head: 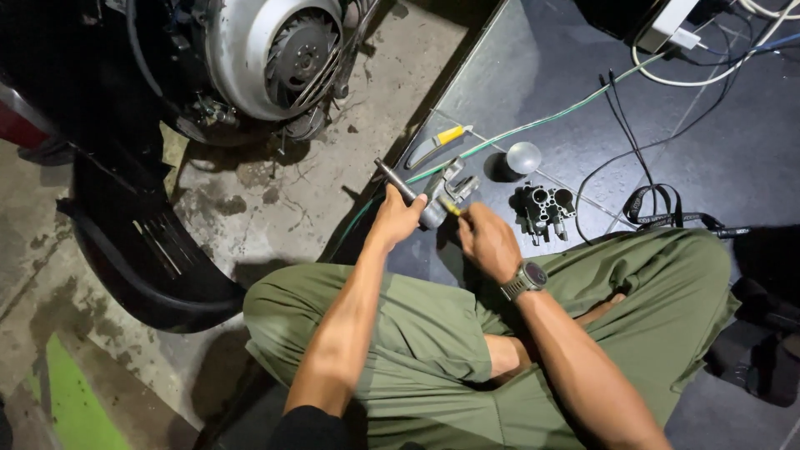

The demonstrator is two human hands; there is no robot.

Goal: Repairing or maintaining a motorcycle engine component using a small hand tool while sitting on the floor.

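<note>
The person sat cross-legged in olive-green trousers (433, 333) at the edge of a dark mat (733, 150) beside a stained concrete floor (275, 183). The left hand (396, 218) was wrapped around the shaft of a grey metal mechanical part with a long round spindle and forked bracket end (433, 196), holding it raised above the mat in front of the knees. The right hand (487, 242), with a dark wristwatch (525, 279) on its wrist, was closed on a small yellow-tipped tool (451, 208), whose tip touched the part near its middle.

On the mat just beyond the hands lay a yellow-handled knife (437, 143), a grey dome-shaped metal cap (523, 157) and a dark metal block with round bores (546, 208), apart from one another. A green cable (533, 125) crossed the mat. A silver fan-cover engine housing (275, 54) stood at the upper left, well apart from the hands.
</note>
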